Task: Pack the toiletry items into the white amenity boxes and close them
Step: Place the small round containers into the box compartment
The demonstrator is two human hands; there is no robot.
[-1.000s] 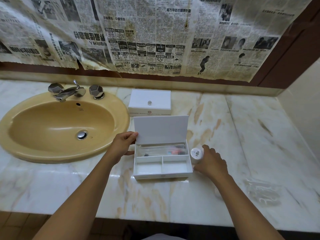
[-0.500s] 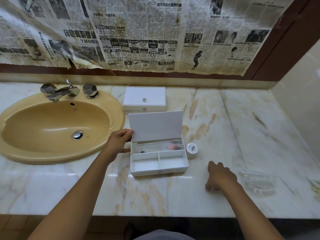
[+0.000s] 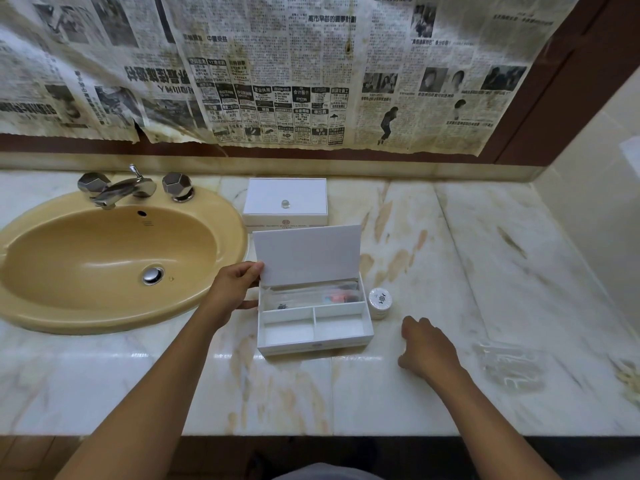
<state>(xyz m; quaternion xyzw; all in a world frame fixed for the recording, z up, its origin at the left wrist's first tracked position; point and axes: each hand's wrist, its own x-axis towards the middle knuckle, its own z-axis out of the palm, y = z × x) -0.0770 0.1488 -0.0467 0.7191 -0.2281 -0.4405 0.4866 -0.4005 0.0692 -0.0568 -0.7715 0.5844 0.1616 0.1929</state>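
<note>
An open white amenity box [image 3: 313, 342] sits mid-counter, its lid [image 3: 308, 254] raised. My left hand [image 3: 233, 287] pinches the lid's left edge. The long back compartment holds a clear-wrapped item with pink and dark bits [image 3: 322, 296]; both front compartments look bare. A small round white container [image 3: 380, 302] stands touching the box's right side. My right hand [image 3: 427, 351] rests on the counter right of the box, fingers loosely curled, holding nothing. A second white box [image 3: 285, 199], shut, with a small knob, sits behind.
A yellow sink [image 3: 104, 258] with chrome taps [image 3: 133, 187] fills the left side. A clear plastic packet [image 3: 509, 365] lies on the marble counter [image 3: 450, 237] at the right, with pale sticks [image 3: 628, 377] at the frame edge. Newspaper covers the wall behind; a side wall rises at right.
My right hand let go of the round container beside the box and drew back toward me and to the right. The left hand kept hold of the lid.
</note>
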